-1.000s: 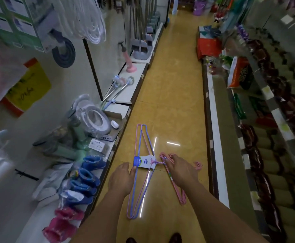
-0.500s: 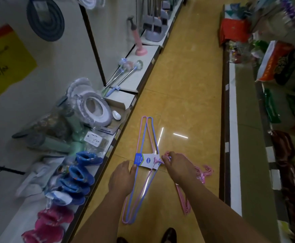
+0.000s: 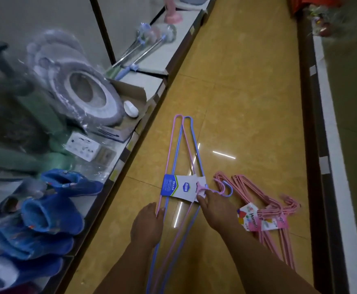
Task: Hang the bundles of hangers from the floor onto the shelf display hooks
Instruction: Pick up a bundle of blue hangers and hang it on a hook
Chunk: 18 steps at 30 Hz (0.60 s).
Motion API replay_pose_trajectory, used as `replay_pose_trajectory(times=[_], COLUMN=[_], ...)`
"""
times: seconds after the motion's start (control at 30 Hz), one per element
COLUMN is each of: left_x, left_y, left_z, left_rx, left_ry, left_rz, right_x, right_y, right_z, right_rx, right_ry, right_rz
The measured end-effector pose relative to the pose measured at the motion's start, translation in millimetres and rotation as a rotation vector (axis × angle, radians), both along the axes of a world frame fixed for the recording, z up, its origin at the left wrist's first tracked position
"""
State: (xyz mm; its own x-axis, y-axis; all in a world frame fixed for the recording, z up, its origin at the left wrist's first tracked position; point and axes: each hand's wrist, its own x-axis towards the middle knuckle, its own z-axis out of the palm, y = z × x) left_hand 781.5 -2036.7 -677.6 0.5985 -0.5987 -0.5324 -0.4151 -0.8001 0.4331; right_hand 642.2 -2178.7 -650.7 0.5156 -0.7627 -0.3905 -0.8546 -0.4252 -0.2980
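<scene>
L hand [image 3: 146,224] on the floor [image 3: 247,98], fingers curled round the lower wires of the pink/blue hanger bundle [image 3: 182,158]. R hand [image 3: 214,209] pinches its neck beside the white label [image 3: 180,187]. Bundle lies flat mid-aisle. Pink hanger bundle [image 3: 264,211] just right of R hand. Blue slippers [image 3: 52,213] on low shelf at left.
</scene>
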Motion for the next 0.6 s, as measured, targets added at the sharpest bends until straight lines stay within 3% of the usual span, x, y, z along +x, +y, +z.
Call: replay_pose_trajectory(times=[0.3,0.6], left_x=[5.9,6.5], left_y=[4.5,4.5], left_z=[-145.4,-209.6], left_rx=[0.038,0.090], left_ry=[0.067,0.162], left_rz=[0.008,0.019], right_x=[14.4,35.5], right_y=[12.3,21.9], right_z=[-147.2,-218.5], right_rx=[0.117,0.380], right_ry=[0.061,-0.152], right_rz=[-0.043,-0.474])
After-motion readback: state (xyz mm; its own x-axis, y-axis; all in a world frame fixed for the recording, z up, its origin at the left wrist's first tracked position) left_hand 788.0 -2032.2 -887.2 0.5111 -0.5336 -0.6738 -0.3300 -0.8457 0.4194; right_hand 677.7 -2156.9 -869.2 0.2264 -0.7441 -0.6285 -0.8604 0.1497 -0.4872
